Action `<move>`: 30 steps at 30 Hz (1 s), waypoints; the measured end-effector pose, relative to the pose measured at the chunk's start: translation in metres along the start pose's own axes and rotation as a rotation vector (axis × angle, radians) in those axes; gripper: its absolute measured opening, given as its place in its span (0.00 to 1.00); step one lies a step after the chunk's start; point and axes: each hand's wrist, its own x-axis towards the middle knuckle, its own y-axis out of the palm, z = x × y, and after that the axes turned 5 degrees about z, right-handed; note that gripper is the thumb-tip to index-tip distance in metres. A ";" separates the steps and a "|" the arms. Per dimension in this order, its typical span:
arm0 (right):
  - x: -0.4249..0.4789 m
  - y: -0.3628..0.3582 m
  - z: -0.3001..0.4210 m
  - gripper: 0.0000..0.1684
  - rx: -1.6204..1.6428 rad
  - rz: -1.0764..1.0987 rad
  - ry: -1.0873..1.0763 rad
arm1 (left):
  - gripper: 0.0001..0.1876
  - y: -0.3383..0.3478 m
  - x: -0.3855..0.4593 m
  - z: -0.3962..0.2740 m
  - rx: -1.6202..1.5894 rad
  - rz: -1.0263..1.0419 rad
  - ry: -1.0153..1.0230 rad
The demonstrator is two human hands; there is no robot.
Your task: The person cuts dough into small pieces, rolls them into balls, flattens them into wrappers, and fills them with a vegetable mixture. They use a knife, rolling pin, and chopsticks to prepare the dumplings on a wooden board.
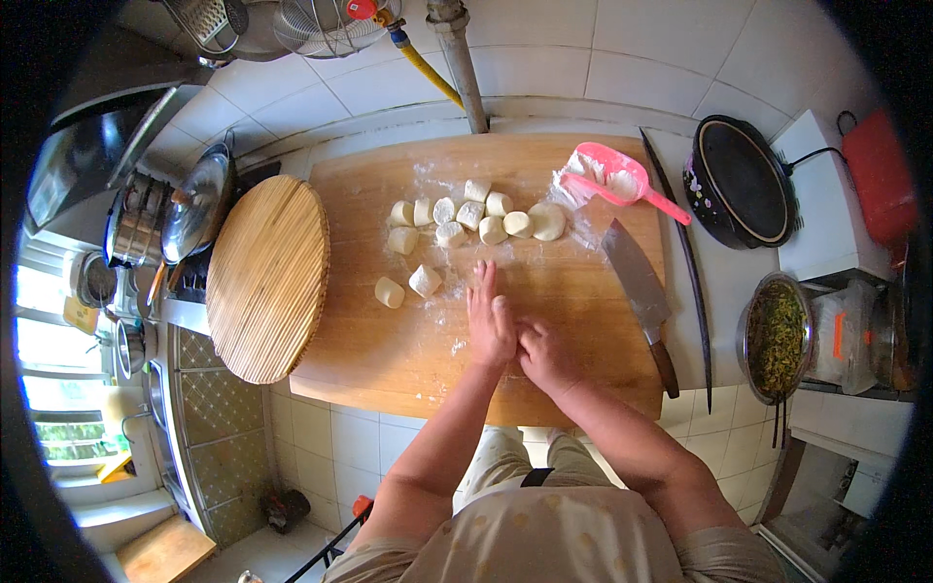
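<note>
Over the near middle of a floured wooden board [350, 335], my hands meet. My left hand [490, 317] is extended, its thumb apart from the long fingers and nothing visible in it. Against the heel of that palm rests my right hand [543, 353], its fingers curled; whether anything is inside is hidden. Beyond my fingertips sits a cluster of short dough pieces [470, 215], with one flattened dough round [547, 221] at its right end. Two separate pieces, a floury one [425, 280] and a smoother one [390, 292], lie left of my left hand.
A cleaver [638, 280] lies at the board's right, below a pink scoop [616, 175] of flour. Beyond the edge are a dark rod [685, 270], a black electric pan [743, 182] and a bowl of chopped filling [778, 339]. A round slatted lid [270, 280] overlaps the left edge.
</note>
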 end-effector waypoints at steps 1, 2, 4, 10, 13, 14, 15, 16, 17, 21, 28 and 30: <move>-0.001 0.005 -0.003 0.17 0.025 -0.031 0.043 | 0.33 0.001 0.001 -0.009 0.195 -0.039 -0.015; -0.001 0.007 -0.008 0.18 0.121 -0.046 0.183 | 0.33 0.003 0.012 -0.006 0.287 -0.064 0.011; 0.003 0.004 -0.010 0.17 0.254 0.017 0.327 | 0.32 0.001 0.030 -0.010 0.392 -0.114 0.018; 0.008 -0.005 0.006 0.18 -0.060 0.054 -0.053 | 0.31 -0.004 0.006 0.006 -0.508 -0.015 -0.043; -0.002 -0.001 0.012 0.19 -0.089 0.022 -0.110 | 0.31 -0.004 -0.009 0.003 -0.015 -0.010 -0.056; -0.005 0.012 -0.005 0.19 -0.130 0.038 -0.002 | 0.31 -0.003 -0.004 0.002 0.107 -0.020 -0.043; -0.002 0.012 -0.005 0.20 -0.010 0.024 0.085 | 0.31 -0.003 0.004 0.003 0.213 -0.046 -0.030; 0.004 0.009 -0.003 0.20 0.105 0.009 0.174 | 0.30 -0.002 0.009 0.005 0.204 -0.078 -0.006; 0.008 0.006 0.001 0.20 0.221 -0.006 0.263 | 0.30 -0.001 0.016 0.007 0.197 -0.109 0.021; 0.022 -0.007 0.015 0.20 0.039 0.188 0.342 | 0.29 -0.006 0.028 0.001 0.010 -0.136 0.075; -0.001 0.011 0.000 0.23 -0.053 0.067 0.038 | 0.29 -0.005 0.001 0.005 0.113 -0.061 0.007; 0.003 0.015 -0.010 0.25 0.104 0.016 0.196 | 0.29 0.000 0.024 0.004 0.198 -0.102 0.039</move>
